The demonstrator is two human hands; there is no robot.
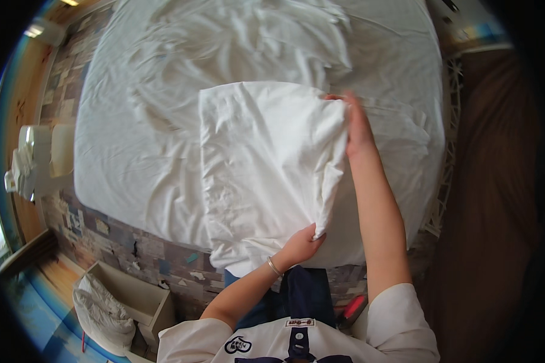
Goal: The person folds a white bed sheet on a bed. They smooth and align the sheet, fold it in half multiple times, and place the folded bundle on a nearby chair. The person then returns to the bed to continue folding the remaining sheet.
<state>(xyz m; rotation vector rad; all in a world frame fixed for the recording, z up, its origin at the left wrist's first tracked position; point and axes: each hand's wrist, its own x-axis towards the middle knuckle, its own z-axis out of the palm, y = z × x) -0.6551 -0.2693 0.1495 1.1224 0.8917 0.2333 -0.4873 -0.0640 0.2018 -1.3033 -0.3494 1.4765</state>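
A folded white cloth (pixel 263 154), perhaps a pillowcase or cover, lies in front of me with its near end hanging over the bed's edge. My left hand (pixel 303 245), with a bangle on the wrist, grips its near right corner, where the fabric is bunched. At the far right corner is my right hand (pixel 359 125), slightly blurred, with its fingers over the edge and the cloth held against the palm. Under the cloth spreads a rumpled white sheet (pixel 113 149) on the bed.
Torn patchwork-patterned flooring (pixel 177 258) surrounds the bed. An open drawer unit (pixel 150 295) with a bundled white quilt (pixel 102 313) stands at lower left. White items sit on a chair-like piece (pixel 41 159) at left. A brown curtain or cover (pixel 490 181) fills the right side.
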